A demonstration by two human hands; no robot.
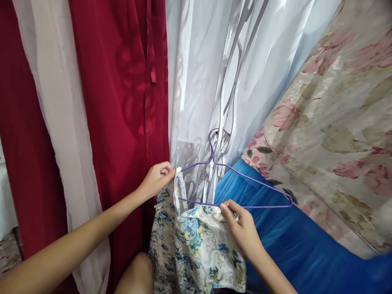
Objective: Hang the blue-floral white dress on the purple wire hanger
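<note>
Watching through the head camera, I have both hands at a purple wire hanger [212, 156], with a floral garment [199, 245] in blue, green and yellow on white hanging just below it. My left hand [157, 177] pinches the top of the garment's strap [177, 185] between thumb and forefinger, its other fingers curled toward the palm. The strap stands upright in a narrow loop over the hanger's left end, hiding the tip. My right hand [240, 224] presses thumb and fingers together on the garment's upper edge, right against the hanger's lower bar; how the fingers sit behind the cloth I cannot tell. The hanger's right corner is bare, jutting out past the right hand.

The hanger's hook curves at white metalwork [221, 106] in front of a white curtain [196, 61]; exactly how it is seated I cannot make out. Red fabric [119, 81] and a pale cloth [55, 73] hang at left. A rose-patterned cloth [346, 134] slants across the right, above blue fabric [284, 249]. A bare knee [137, 273] shows beside the garment at the bottom.
</note>
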